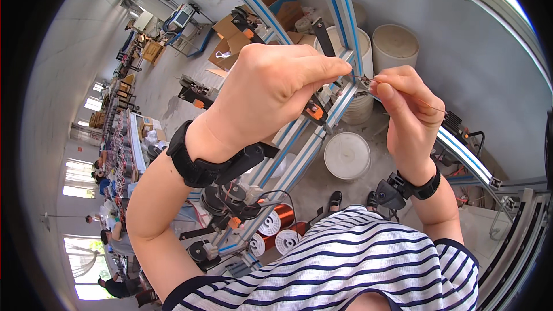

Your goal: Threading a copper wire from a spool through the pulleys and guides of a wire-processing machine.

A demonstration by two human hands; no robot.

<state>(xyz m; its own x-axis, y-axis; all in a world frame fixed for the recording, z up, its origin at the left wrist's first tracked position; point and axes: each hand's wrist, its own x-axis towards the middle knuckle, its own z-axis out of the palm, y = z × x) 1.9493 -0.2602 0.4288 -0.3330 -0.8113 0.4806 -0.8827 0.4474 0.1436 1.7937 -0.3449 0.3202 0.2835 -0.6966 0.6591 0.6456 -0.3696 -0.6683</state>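
My left hand (276, 89) is raised in front of me, thumb and forefinger pressed together at the tips. A thin dark wire (358, 76) runs from that pinch toward my right hand (410, 103). The right fingers are also closed in a pinch, and a length of the same wire trails out past the knuckles. Just behind the gap between the two hands is a small metal piece (365, 82); I cannot tell whether the fingers touch it. Each wrist wears a black strap with a device on it.
An aluminium-profile frame (299, 144) with blue strips stands beyond and under my hands, bearing black and orange wire-guide units (314, 109). White drums (347, 156) stand on the floor. Copper wire spools (276, 219) lie below. Cardboard boxes (282, 3) sit behind; people work far left.
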